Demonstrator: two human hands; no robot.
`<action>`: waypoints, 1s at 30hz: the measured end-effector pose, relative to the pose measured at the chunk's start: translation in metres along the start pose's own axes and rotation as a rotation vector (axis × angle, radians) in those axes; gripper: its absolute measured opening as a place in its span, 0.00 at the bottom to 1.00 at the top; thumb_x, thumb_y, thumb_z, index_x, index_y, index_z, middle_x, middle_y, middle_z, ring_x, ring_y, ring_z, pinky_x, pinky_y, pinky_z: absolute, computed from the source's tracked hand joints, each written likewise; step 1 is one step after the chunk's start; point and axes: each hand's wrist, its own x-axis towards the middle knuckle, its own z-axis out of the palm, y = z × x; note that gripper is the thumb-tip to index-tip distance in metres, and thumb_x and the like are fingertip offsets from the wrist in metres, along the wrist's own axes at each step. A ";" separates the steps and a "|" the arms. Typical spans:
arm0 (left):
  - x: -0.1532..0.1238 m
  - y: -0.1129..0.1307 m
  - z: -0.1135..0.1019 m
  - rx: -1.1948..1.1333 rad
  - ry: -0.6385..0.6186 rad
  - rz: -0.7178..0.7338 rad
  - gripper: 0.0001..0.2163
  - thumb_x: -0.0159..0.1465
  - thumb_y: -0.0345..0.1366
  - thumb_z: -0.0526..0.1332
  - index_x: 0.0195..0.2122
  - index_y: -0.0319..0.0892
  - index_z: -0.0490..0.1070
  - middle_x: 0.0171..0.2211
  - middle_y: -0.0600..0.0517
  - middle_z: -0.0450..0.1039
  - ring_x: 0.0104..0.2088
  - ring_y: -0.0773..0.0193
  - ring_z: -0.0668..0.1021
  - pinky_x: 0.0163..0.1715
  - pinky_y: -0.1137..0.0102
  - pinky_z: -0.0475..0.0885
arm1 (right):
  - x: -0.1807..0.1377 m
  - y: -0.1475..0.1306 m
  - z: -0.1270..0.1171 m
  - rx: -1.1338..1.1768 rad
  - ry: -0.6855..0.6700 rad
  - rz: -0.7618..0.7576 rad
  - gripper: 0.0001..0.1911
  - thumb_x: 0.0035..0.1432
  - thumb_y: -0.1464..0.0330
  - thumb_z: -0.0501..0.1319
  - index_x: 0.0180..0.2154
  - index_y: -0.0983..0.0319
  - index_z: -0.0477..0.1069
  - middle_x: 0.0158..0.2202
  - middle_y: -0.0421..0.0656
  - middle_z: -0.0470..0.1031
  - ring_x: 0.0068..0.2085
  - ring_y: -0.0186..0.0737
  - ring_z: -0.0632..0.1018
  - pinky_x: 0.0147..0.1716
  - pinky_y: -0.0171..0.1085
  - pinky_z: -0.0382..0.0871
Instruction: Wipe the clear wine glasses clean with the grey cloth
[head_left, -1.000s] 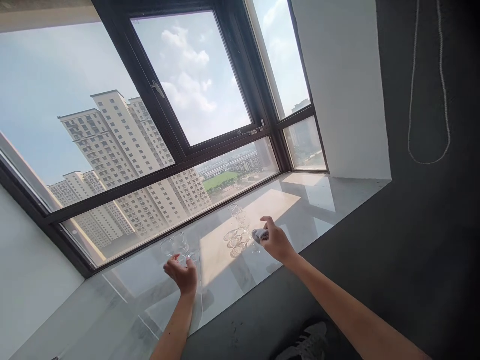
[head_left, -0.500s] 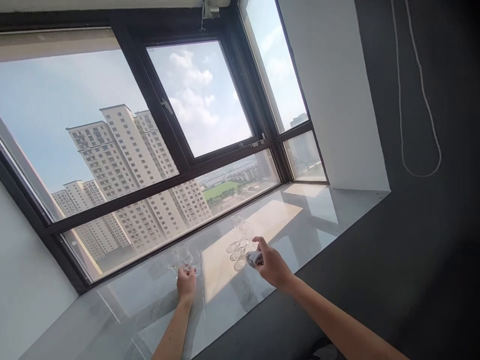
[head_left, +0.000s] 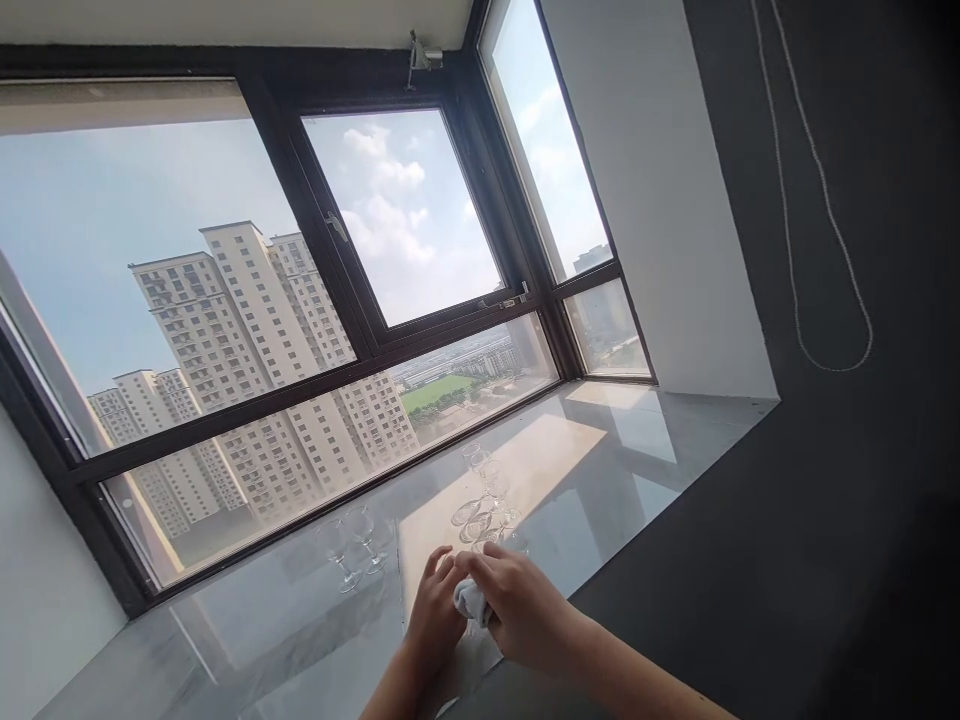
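Observation:
My right hand (head_left: 525, 605) grips a small crumpled white cloth (head_left: 471, 600) above the front edge of the marble windowsill (head_left: 615, 450). My left hand (head_left: 439, 615) touches the same cloth from the left, fingers curled onto it. Two clear stemmed glasses (head_left: 352, 545) stand upright on the sill to the left of my hands. A group of several clear glasses (head_left: 487, 495) stands just beyond my hands, in the sunlit patch.
A large dark-framed window (head_left: 360, 330) runs behind the sill, with high-rise buildings outside. A white wall pier (head_left: 660, 200) closes the sill on the right. A bead cord loop (head_left: 817, 230) hangs on the dark wall at right.
My left hand left the two glasses at the left and came to the cloth. My right hand drew back from the glass group toward the sill's front edge. The view tilted upward.

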 end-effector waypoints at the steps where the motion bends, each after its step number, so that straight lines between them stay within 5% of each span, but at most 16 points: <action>1: 0.000 0.000 -0.002 0.019 -0.004 0.027 0.14 0.62 0.23 0.51 0.34 0.47 0.72 0.33 0.52 0.76 0.38 0.61 0.77 0.54 0.54 0.69 | 0.000 0.002 -0.002 0.037 0.030 0.038 0.33 0.42 0.82 0.57 0.52 0.58 0.62 0.42 0.45 0.74 0.43 0.45 0.75 0.38 0.36 0.66; 7: 0.002 -0.003 -0.007 0.053 -0.009 0.027 0.15 0.67 0.27 0.49 0.45 0.49 0.72 0.32 0.51 0.76 0.34 0.62 0.77 0.53 0.55 0.71 | 0.001 0.027 -0.019 0.136 0.251 0.236 0.34 0.44 0.82 0.56 0.54 0.57 0.59 0.42 0.45 0.73 0.39 0.41 0.75 0.36 0.34 0.66; 12: -0.004 -0.008 0.003 0.006 0.072 -0.181 0.19 0.67 0.29 0.49 0.57 0.47 0.67 0.39 0.47 0.77 0.39 0.57 0.78 0.45 0.59 0.74 | 0.000 0.037 -0.016 0.138 0.267 0.271 0.32 0.45 0.81 0.55 0.53 0.56 0.58 0.38 0.42 0.72 0.36 0.40 0.75 0.33 0.33 0.66; 19: -0.005 -0.010 0.004 0.028 -0.011 -0.362 0.15 0.66 0.28 0.50 0.48 0.46 0.72 0.36 0.48 0.75 0.39 0.55 0.76 0.38 0.62 0.72 | -0.004 0.037 -0.004 0.162 0.252 0.221 0.33 0.46 0.79 0.57 0.55 0.56 0.57 0.39 0.43 0.72 0.38 0.42 0.75 0.36 0.35 0.68; 26: -0.001 -0.004 0.000 -0.053 -0.067 -0.256 0.15 0.65 0.25 0.49 0.43 0.47 0.72 0.32 0.52 0.73 0.35 0.62 0.74 0.61 0.52 0.59 | -0.004 0.036 -0.005 0.081 0.261 0.223 0.32 0.46 0.80 0.56 0.54 0.57 0.58 0.38 0.43 0.72 0.36 0.41 0.75 0.35 0.34 0.67; 30: -0.004 -0.008 0.012 -0.354 -0.099 -0.420 0.09 0.65 0.30 0.50 0.37 0.45 0.70 0.33 0.52 0.73 0.34 0.64 0.74 0.50 0.60 0.69 | -0.006 0.051 -0.007 0.003 0.309 0.299 0.29 0.48 0.79 0.56 0.53 0.59 0.60 0.38 0.45 0.72 0.35 0.41 0.75 0.32 0.33 0.66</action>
